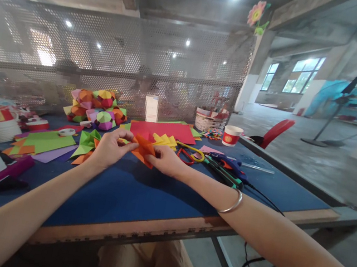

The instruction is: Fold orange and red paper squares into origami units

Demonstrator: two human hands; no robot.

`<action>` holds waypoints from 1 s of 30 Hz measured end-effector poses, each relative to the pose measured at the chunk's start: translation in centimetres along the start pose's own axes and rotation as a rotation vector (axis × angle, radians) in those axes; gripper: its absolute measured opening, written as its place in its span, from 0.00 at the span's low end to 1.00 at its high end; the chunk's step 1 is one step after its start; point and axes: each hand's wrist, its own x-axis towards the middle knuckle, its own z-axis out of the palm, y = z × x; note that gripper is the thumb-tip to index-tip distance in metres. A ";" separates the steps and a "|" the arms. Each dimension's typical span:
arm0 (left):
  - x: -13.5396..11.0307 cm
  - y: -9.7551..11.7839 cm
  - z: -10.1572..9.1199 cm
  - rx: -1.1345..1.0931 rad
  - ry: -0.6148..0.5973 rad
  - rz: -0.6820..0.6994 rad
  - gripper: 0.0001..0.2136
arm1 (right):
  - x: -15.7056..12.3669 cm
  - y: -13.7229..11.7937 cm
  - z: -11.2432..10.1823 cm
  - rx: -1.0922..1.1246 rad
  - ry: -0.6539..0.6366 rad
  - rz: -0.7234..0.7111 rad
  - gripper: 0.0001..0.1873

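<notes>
A folded orange paper piece (144, 148) is held between both hands just above the blue table mat (140, 191). My left hand (112, 146) pinches its left side with curled fingers. On the right side, my right hand (167, 159) grips it with fingers closed; a silver bangle (233, 204) sits on that forearm. Yellow folded paper pieces (164, 140) lie just behind the orange one, on a red sheet (165, 129).
Colourful paper balls (96, 107) sit at the back left, green folded paper (89, 141) and loose sheets to the left. Scissors (190, 154), a glue gun (227, 167), a red cup (232, 136) and a woven basket (211, 118) are to the right. Perforated metal screen (110, 52) behind.
</notes>
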 end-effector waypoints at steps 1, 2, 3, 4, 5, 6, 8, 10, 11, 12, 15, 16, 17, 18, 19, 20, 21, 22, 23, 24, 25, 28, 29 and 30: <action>0.1 0.0 0.0 -0.012 0.006 0.009 0.10 | 0.0 0.0 0.0 -0.007 -0.008 -0.004 0.14; 0.2 0.0 0.0 -0.027 0.006 0.018 0.11 | -0.1 -0.1 -0.1 -0.013 -0.015 -0.006 0.14; 0.3 0.0 0.0 -0.041 -0.003 0.025 0.13 | -0.1 -0.1 -0.1 -0.020 -0.020 -0.006 0.14; 0.3 0.1 0.1 -0.053 -0.022 0.028 0.15 | -0.1 -0.1 -0.1 -0.025 -0.025 -0.005 0.14; 0.3 0.2 0.1 -0.061 -0.051 0.029 0.16 | -0.1 -0.1 -0.2 -0.030 -0.026 -0.004 0.14; 0.2 0.3 0.1 -0.064 -0.087 0.025 0.17 | -0.1 -0.1 -0.2 -0.034 -0.024 -0.002 0.14; 0.1 0.3 0.1 -0.052 -0.159 0.002 0.15 | -0.1 -0.2 -0.3 -0.034 -0.016 0.003 0.13; -0.1 0.1 0.2 -0.026 -0.203 -0.035 0.12 | 0.0 -0.4 -0.2 -0.019 -0.009 0.010 0.12; -0.1 0.0 0.2 -0.012 -0.210 -0.055 0.11 | 0.0 -0.5 -0.2 -0.006 -0.008 0.014 0.11; -0.1 -0.2 0.2 -0.002 -0.210 -0.076 0.11 | 0.0 -0.6 -0.1 0.009 -0.007 0.020 0.10; 0.0 -0.6 0.2 0.004 -0.179 -0.139 0.13 | -0.1 -0.9 0.0 0.044 0.001 0.056 0.11; 0.0 -0.7 0.1 -0.003 -0.162 -0.161 0.14 | -0.1 -1.0 0.0 0.051 0.004 0.072 0.13; 0.1 -0.7 0.1 -0.014 -0.144 -0.182 0.14 | -0.2 -1.1 0.0 0.058 0.007 0.086 0.14; 0.1 -0.6 0.1 -0.029 -0.126 -0.202 0.14 | -0.2 -1.2 0.0 0.064 0.008 0.099 0.15; 0.1 -0.5 0.1 -0.048 -0.112 -0.221 0.14 | -0.3 -1.2 0.0 0.070 0.007 0.110 0.15; 0.0 -0.4 0.1 -0.071 -0.101 -0.238 0.14 | -0.3 -1.3 0.0 0.074 0.005 0.118 0.15; 0.0 -0.2 0.1 -0.097 -0.096 -0.255 0.14 | -0.3 -1.3 0.0 0.077 0.004 0.126 0.14; -0.1 -0.1 0.2 -0.124 -0.099 -0.271 0.14 | -0.2 -1.2 0.0 0.077 0.007 0.133 0.13; -0.2 0.1 0.3 -0.151 -0.106 -0.289 0.14 | -0.1 -1.2 0.0 0.076 0.014 0.141 0.11; -0.2 0.3 0.4 -0.176 -0.121 -0.309 0.13 | -0.1 -1.1 0.0 0.074 0.025 0.148 0.10; -0.3 0.4 0.5 -0.200 -0.140 -0.329 0.13 | 0.0 -1.1 0.0 0.072 0.042 0.155 0.10; -0.4 1.0 0.7 -0.251 -0.210 -0.387 0.12 | 0.1 -0.9 0.0 0.075 0.099 0.163 0.11; -0.5 1.2 0.7 -0.262 -0.237 -0.405 0.12 | 0.0 -0.8 0.0 0.080 0.115 0.160 0.12; -0.6 1.5 0.7 -0.268 -0.269 -0.422 0.12 | 0.0 -0.8 -0.1 0.085 0.128 0.154 0.13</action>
